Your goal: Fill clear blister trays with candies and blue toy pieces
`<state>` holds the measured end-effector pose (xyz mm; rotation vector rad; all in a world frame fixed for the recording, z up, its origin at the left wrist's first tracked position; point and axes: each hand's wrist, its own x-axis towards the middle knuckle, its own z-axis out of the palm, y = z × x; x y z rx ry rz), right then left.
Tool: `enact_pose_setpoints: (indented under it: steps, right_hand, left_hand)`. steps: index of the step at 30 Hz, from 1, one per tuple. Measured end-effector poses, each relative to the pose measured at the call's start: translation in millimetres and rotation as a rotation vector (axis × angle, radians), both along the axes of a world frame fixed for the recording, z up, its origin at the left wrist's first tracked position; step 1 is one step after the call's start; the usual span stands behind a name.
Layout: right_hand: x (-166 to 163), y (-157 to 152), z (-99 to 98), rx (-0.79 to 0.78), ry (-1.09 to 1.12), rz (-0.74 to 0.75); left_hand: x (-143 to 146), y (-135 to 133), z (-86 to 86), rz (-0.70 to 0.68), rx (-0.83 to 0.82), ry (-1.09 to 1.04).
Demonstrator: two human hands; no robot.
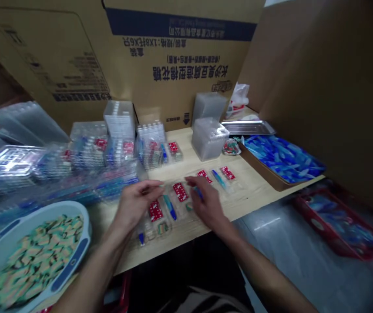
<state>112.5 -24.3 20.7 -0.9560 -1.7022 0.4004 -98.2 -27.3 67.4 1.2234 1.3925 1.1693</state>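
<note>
My left hand [136, 203] is over the left end of a row of clear plastic trays, thumb and fingers drawn together in a pinch; anything between the tips is too small to make out. My right hand [206, 201] bends over the middle of the row, fingers curled, with a bit of blue showing beneath them. Whether that blue piece is held or lies in a tray, I cannot tell. Between the hands lie a red patterned packet [180, 191] and a blue pen-shaped piece [169, 207]. A small striped candy-like piece [162, 228] sits below another red packet [155, 211].
A light-blue basin [86, 221] of small striped pieces stands at left. Filled clear trays [88, 152] are stacked behind it. At right, a cardboard tray [261, 167] holds many blue pieces. Clear container stacks [209, 138] stand before a large carton [173, 91]. A red crate [343, 250] sits lower right.
</note>
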Motion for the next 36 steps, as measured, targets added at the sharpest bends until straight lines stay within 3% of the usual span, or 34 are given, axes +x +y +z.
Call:
enact_pose_setpoints:
  steps: [3,6,9,12,22,36]
  right_hand:
    - [73,3,-19.0,-0.184,0.094,-0.209]
    - [120,-2,-33.4,-0.307,0.184,-0.322]
    - [142,-11,-41.9,-0.347,0.209,-0.371]
    - [150,-19,-45.2,-0.373,0.215,-0.378]
    - [155,-27,-49.3,-0.387,0.304,-0.321]
    - [128,-30,-45.3,-0.396,0.171,-0.215]
  left_hand:
    - [60,34,-15.4,-0.247,0.003,0.083]
    - [118,65,-30.6,-0.466,0.01,0.235]
    - [162,87,-44.3,-0.595,0.059,0.542]
    - [185,101,-54.6,-0.699,0.119,0.808]
    - [184,95,-63.8,-0.82,0.266,0.917]
    - [168,61,-63.7,-0.808,0.44,1.136]
